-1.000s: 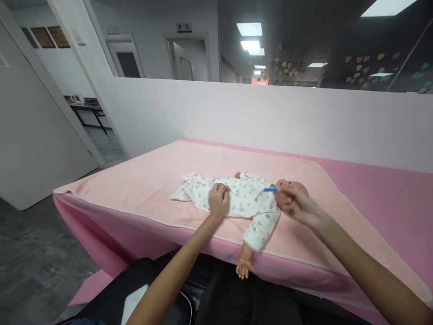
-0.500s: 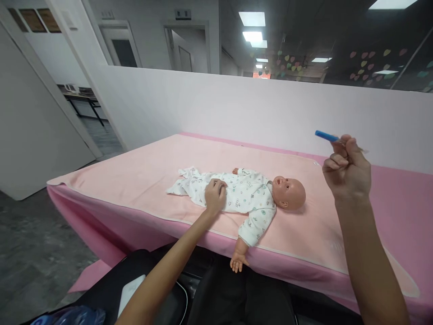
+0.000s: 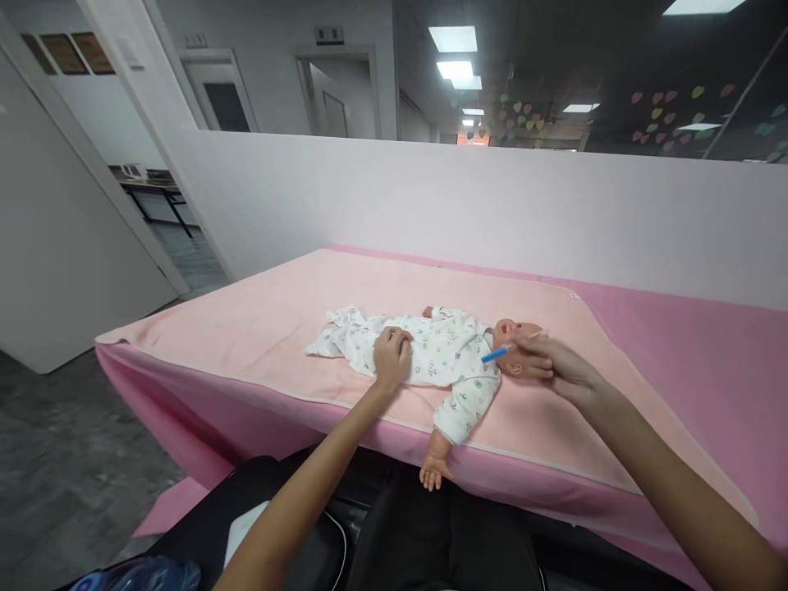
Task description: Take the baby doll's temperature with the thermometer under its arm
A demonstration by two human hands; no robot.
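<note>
A baby doll (image 3: pixel 440 349) in a white patterned sleepsuit lies on its back, head to the right. One doll arm (image 3: pixel 436 460) hangs over the near edge. My left hand (image 3: pixel 392 355) lies over the doll's lower belly, fingers resting on the cloth and gripping nothing that I can see. Pinched in my right hand (image 3: pixel 551 361) is a slim blue stick (image 3: pixel 494 355) with a clearer part near the fingers; its exact kind does not show. That hand is in front of the doll's head, partly covering the face, and is slightly blurred.
A peach blanket (image 3: pixel 264 304) covers the table over a pink cloth (image 3: pixel 677 345). Behind it stands a low white wall (image 3: pixel 468 205) with glass above. A black chair (image 3: pixel 258 484) holding a white item (image 3: pixel 243 525) and a blue clear plastic thing (image 3: pixel 139 574) is at lower left.
My right hand has swung down and left with the blue stick, from above the table's right side to the doll's head. My left hand stays on the doll.
</note>
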